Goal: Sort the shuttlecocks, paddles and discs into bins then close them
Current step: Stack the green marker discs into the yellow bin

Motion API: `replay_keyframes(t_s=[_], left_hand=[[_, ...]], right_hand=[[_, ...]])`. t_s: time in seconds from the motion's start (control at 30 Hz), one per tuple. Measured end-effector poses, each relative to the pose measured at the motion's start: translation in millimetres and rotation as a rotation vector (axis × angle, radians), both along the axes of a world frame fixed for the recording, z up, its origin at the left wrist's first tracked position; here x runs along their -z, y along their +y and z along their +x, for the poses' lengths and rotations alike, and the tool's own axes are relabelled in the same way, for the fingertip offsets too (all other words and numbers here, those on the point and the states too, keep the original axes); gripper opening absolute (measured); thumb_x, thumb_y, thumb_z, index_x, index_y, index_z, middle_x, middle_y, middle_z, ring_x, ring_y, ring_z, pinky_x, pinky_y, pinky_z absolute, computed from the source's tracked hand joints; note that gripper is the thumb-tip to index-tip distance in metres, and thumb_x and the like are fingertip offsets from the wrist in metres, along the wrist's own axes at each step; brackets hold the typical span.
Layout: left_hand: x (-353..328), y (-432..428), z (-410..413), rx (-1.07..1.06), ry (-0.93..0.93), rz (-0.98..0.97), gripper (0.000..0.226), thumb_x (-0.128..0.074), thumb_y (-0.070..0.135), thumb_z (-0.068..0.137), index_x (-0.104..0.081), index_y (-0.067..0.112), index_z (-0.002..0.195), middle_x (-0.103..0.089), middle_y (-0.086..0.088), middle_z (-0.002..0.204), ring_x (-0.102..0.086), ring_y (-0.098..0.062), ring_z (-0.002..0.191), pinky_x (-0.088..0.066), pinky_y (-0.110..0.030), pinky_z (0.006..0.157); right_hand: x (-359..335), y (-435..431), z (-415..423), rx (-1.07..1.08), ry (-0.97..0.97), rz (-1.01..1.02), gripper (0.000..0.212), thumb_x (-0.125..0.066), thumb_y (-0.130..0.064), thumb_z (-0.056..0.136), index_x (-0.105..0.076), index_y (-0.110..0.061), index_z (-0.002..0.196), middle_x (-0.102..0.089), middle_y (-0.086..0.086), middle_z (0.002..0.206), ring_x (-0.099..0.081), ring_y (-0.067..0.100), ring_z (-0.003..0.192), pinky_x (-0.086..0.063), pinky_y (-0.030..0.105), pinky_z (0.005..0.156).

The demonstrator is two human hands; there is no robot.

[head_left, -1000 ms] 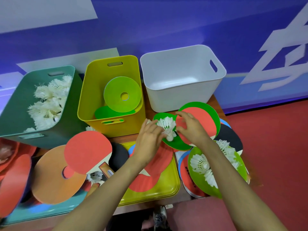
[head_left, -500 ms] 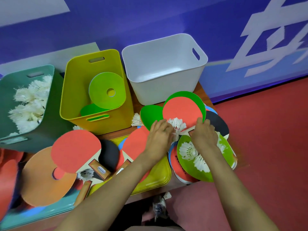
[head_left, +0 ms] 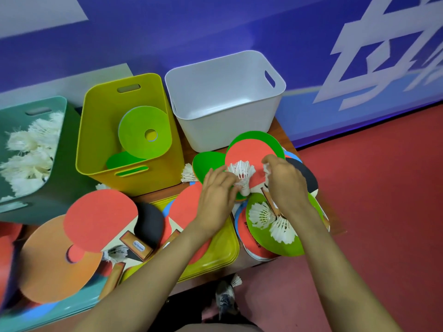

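My left fingers pinch a shuttlecock low on its stem. The cork points down and the skirt up, so the feathers don't get crushed. My right fingers are curled round a tuft of white. It is probably a second shuttlecock, though my hand hides most of it. Both birds hang just over the red paddle, which lies on the heap in front of the white bin.

I hold one in each hand because, as I judge it, both go the same way: to the green bin far left, where the other shuttlecocks are already piled. The yellow bin between them holds discs. Two more shuttlecocks lie on a green disc under my right wrist, not yet gathered.

Half a second ago my right hand was lower, near the paddle's handle, and I saw no white in it. Now it is over the red face with the feathers in its fingers. My left hand and its shuttlecock have hardly moved.
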State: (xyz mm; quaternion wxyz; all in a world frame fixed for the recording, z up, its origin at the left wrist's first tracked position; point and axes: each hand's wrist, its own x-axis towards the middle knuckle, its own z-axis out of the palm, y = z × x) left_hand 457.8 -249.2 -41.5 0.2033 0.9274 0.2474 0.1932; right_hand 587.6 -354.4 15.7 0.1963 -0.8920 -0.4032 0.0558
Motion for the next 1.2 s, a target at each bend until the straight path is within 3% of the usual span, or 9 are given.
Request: replay_keyframes(t_s=[0.17, 0.33, 0.47, 0.6, 0.67, 0.83, 1.07, 1.2], left_hand=[[-15, 13, -28, -0.052, -0.133, 0.077, 0.023, -0.054, 0.03, 0.088, -0.068, 0.011, 0.086, -0.071, -0.007, 0.095, -0.059, -0.023, 0.113, -0.024, -0.039, 0.11], [-36, 36, -76, -0.141, -0.25, 0.052, 0.022, -0.055, 0.028, 0.088, -0.066, 0.009, 0.088, -0.068, -0.004, 0.088, -0.06, -0.02, 0.089, -0.032, -0.031, 0.105], [-60, 57, -121, -0.285, -0.327, 0.066, 0.025, -0.053, 0.026, 0.089, -0.065, 0.004, 0.091, -0.066, -0.007, 0.088, -0.054, -0.017, 0.086, -0.04, -0.027, 0.083], [-81, 84, -174, -0.431, -0.37, 0.066, 0.024, -0.053, 0.029, 0.088, -0.065, 0.009, 0.091, -0.063, 0.001, 0.084, -0.053, -0.012, 0.082, -0.036, -0.024, 0.079], [-90, 101, -201, -0.52, -0.384, 0.086, 0.021, -0.055, 0.028, 0.089, -0.065, 0.01, 0.091, -0.058, 0.006, 0.081, -0.052, -0.011, 0.081, -0.036, -0.024, 0.079], [-108, 159, -260, -0.686, -0.416, 0.077, 0.02, -0.057, 0.024, 0.088, -0.066, 0.007, 0.094, -0.066, -0.004, 0.088, -0.057, -0.017, 0.083, -0.04, -0.03, 0.079], [-96, 265, -333, -0.847, -0.111, 0.0, 0.021, -0.051, 0.024, 0.094, -0.067, 0.014, 0.103, -0.071, -0.011, 0.091, -0.064, -0.033, 0.087, -0.049, -0.039, 0.071], [-82, 301, -344, -0.837, 0.12, 0.013, 0.024, -0.044, 0.024, 0.096, -0.063, 0.016, 0.106, -0.069, -0.012, 0.095, -0.061, -0.036, 0.091, -0.042, -0.036, 0.064]], right_hand=[[-11, 12, -16, -0.135, 0.121, 0.179, 0.047, -0.049, 0.006, 0.085, -0.053, -0.018, 0.125, -0.061, 0.006, 0.113, -0.057, 0.027, 0.1, -0.048, 0.039, 0.077], [-32, 42, -43, -0.344, 0.239, 0.311, 0.039, -0.052, 0.002, 0.086, -0.059, -0.015, 0.12, -0.063, 0.007, 0.106, -0.06, 0.023, 0.098, -0.048, 0.04, 0.086], [-53, 82, -76, -0.523, 0.329, 0.392, 0.032, -0.053, -0.001, 0.088, -0.062, -0.017, 0.114, -0.065, 0.003, 0.1, -0.061, 0.012, 0.093, -0.048, 0.029, 0.087], [-73, 133, -117, -0.669, 0.37, 0.415, 0.028, -0.054, 0.0, 0.088, -0.064, -0.014, 0.11, -0.065, 0.006, 0.097, -0.058, 0.004, 0.089, -0.042, 0.013, 0.081], [-80, 163, -140, -0.732, 0.404, 0.404, 0.026, -0.055, -0.002, 0.089, -0.064, -0.015, 0.109, -0.066, 0.006, 0.097, -0.059, 0.005, 0.09, -0.043, 0.015, 0.081], [-92, 242, -197, -0.776, 0.464, 0.419, 0.02, -0.058, -0.006, 0.089, -0.065, -0.016, 0.105, -0.065, 0.001, 0.092, -0.057, 0.003, 0.085, -0.044, 0.016, 0.077], [-81, 360, -270, -0.71, 0.49, 0.4, 0.023, -0.055, 0.001, 0.087, -0.063, -0.013, 0.104, -0.058, 0.001, 0.084, -0.052, 0.01, 0.072, -0.039, 0.009, 0.066], [-52, 409, -292, -0.668, 0.363, 0.236, 0.025, -0.052, -0.001, 0.086, -0.064, -0.014, 0.104, -0.063, 0.001, 0.09, -0.058, 0.013, 0.078, -0.046, 0.025, 0.074]])
